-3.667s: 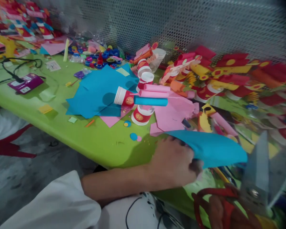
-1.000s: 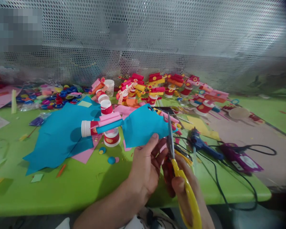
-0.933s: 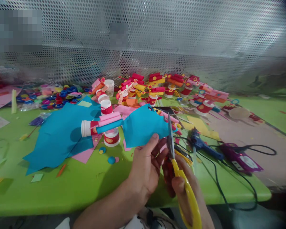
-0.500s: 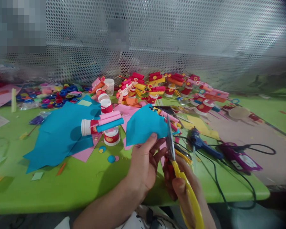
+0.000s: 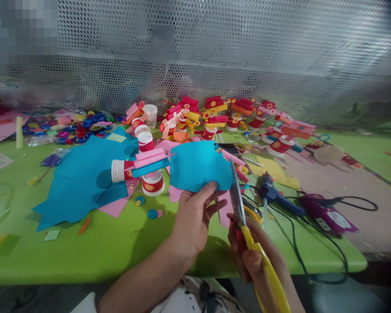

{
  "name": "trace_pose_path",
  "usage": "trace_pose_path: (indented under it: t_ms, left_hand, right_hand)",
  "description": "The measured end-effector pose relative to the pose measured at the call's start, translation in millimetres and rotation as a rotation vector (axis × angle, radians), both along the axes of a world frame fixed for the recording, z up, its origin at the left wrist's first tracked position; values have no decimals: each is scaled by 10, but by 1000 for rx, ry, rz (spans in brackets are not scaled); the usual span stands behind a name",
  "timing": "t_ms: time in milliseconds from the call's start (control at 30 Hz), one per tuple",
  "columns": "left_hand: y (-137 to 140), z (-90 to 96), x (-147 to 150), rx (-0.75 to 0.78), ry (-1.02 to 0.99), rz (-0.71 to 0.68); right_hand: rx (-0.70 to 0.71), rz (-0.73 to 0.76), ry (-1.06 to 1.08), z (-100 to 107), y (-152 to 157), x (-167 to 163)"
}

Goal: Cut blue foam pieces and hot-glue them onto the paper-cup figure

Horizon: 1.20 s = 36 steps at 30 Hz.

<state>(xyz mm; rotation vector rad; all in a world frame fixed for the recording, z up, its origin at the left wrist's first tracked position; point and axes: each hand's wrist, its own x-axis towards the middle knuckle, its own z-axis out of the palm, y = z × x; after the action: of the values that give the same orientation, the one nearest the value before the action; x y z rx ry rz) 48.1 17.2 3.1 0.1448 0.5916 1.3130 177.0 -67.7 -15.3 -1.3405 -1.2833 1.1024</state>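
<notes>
Scissors [image 5: 237, 193] sit gripped in the right hand's [image 5: 270, 244] fingers, blades at the right edge of blue paper [image 5: 198, 165], whose lower edge the left hand's [image 5: 192, 221] fingers pinch. Trimming seems in hand; another cut would call for holding that edge steady. Glue gun [image 5: 277, 196] lies beyond the right fingers, rightward; toppled cup [image 5: 118, 171] and pink paper rolls [image 5: 150, 157] crowd left of the paper, with decorated cups [image 5: 235, 121] farther beyond.

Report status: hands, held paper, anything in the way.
Left hand gripping blue paper at lower edge. Right hand on scissors, blades by paper's right edge, contact unclear. Nothing seen blocking; glue gun lies off to the right.
</notes>
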Motion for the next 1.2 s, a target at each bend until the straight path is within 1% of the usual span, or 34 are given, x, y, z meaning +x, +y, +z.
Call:
trace_pose_path:
  t_ms: [200,333,533,633,800,933,1100,1200]
  left_hand:
    - [5,-2,-54,99,133,-39]
    - [-2,-2,-76,149,222,-42]
    - [3,3,-108,191,326,-74]
    - [9,32,-130,243,364,-103]
    - [23,53,-151,238,399,-107]
    - [31,27,-157,244,458,-120]
    - [30,-8,-178,256,484,-142]
    - [23,-20,-203,257,506,-170]
  right_hand:
    - [-51,-6,-27,2,-69,116]
    - [-99,-18,-59,31,-127,197]
    - [-142,-89,-86,103,-201,270]
    - [-150,-68,-71,110,-226,308]
    - [-199,-24,-79,106,-260,349]
    - [-189,-37,-81,115,-272,347]
    - [-206,-36,-66,107,-281,353]
    - [-191,-49,-77,101,-294,349]
